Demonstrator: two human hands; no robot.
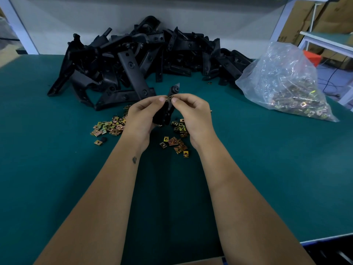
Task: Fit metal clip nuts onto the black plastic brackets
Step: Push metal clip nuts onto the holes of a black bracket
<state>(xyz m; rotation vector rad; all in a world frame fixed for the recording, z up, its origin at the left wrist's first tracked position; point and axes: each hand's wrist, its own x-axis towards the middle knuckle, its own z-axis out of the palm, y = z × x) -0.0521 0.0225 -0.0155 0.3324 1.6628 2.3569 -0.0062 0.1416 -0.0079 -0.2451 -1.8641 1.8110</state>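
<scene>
Loose clip nuts [108, 128] scattered mid-table, left hand [142, 119] gripped round black bracket [166, 113], clip nut [168, 98] pinched with right hand [193, 115], bracket pile [145, 60] along far edge, bag of nuts [286, 81] far right corner.

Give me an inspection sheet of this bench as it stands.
Surface: green bench mat.
Job's things: black bracket held upright; clip nut at its edge; bracket pile behind; loose clip nuts on the mat; bag of clip nuts at right.
Clutter: one stray clip near the pile.
Grippers: left hand grips the bracket; right hand pinches the clip nut.
Cables: black cable on the floor at right.
Surroundings: cardboard boxes, white frame.
</scene>
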